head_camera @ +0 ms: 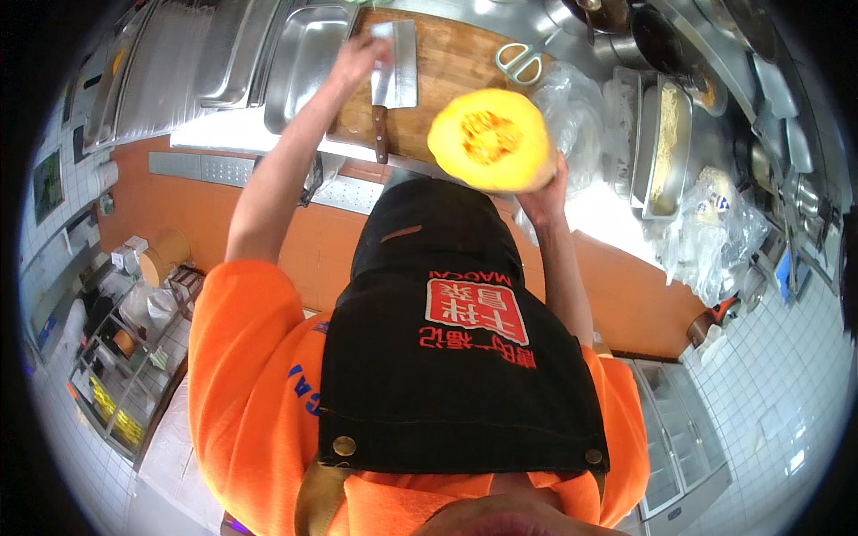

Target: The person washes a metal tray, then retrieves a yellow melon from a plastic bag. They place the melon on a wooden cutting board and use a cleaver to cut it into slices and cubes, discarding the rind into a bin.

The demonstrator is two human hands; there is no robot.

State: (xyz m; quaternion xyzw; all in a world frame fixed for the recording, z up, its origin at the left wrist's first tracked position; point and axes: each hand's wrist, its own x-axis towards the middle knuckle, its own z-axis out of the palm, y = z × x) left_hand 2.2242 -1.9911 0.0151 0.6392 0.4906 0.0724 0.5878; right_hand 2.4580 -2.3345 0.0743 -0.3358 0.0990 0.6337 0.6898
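A cut pumpkin [493, 137] shows its yellow flesh and orange, stringy seed hollow facing up. My right hand [546, 191] grips it from the right and below, near the front edge of the wooden cutting board [449, 60]. On the board's left side lies a cleaver [402, 74], its wooden handle [381, 130] towards me. My left hand [365, 57] is blurred, over the left edge of the blade; whether it touches the steel or holds something small, I cannot tell.
Left of the board sits a steel tray [308, 67]. Kitchen scissors [523, 63] lie at the board's right edge, beside a clear plastic bag [570, 114]. Farther right are a long steel pan with pale food [663, 147] and another filled plastic bag [714, 214].
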